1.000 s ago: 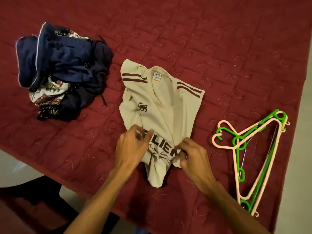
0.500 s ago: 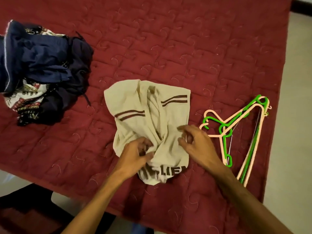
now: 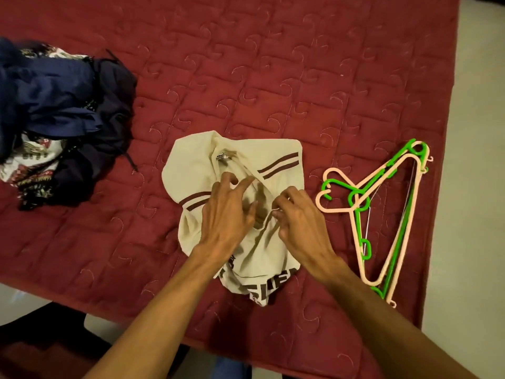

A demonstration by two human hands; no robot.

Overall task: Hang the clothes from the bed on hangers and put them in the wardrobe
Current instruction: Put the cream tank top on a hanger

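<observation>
A second ago the cream T-shirt lay flat with its print by my wrists. Now I've bunched it up on itself: the print is folded under at the near edge, the sleeve stripes sit askew, and my hands have moved up to the opening below the neck label. I take it I'm gathering the body so a hanger can go in. It is not on one yet and lies mid-bed.

My left hand is spread wide, fingers straight, pressing the cloth. My right hand is curled and seems to pinch a fabric edge. The green and pink hangers lie untouched just beside the shirt, and the pile of dark clothes waits well apart.
</observation>
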